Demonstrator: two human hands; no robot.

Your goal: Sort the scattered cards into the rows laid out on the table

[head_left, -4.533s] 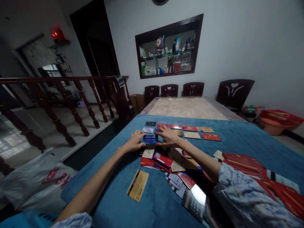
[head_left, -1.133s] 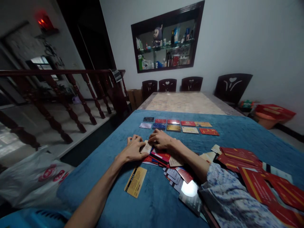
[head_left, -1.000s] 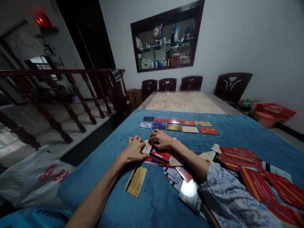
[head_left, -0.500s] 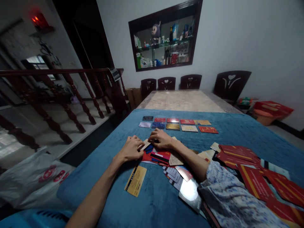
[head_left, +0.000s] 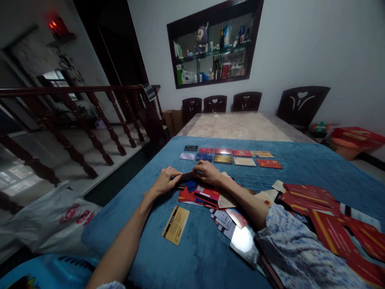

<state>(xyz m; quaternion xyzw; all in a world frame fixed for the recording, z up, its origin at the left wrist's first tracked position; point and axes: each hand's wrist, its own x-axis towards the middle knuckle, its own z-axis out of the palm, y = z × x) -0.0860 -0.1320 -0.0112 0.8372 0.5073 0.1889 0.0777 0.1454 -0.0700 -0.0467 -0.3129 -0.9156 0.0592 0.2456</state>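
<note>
Both my hands hold one card by its ends, just above a loose pile of cards on the blue cloth. My left hand pinches the card's left end. My right hand pinches its right end. The card is seen nearly edge-on, so its face is hidden. Beyond the hands, two neat rows of cards lie face up on the cloth. A single yellow card lies alone nearer to me.
Large red envelopes or folders are spread at the right. The bare tabletop continues past the cloth to dark chairs. A wooden railing runs at the left; a white plastic bag sits below it.
A pale card was lifted out of the pile and now is held up between both hands, tilted nearly edge-on. The hands rose slightly and moved away from me.
</note>
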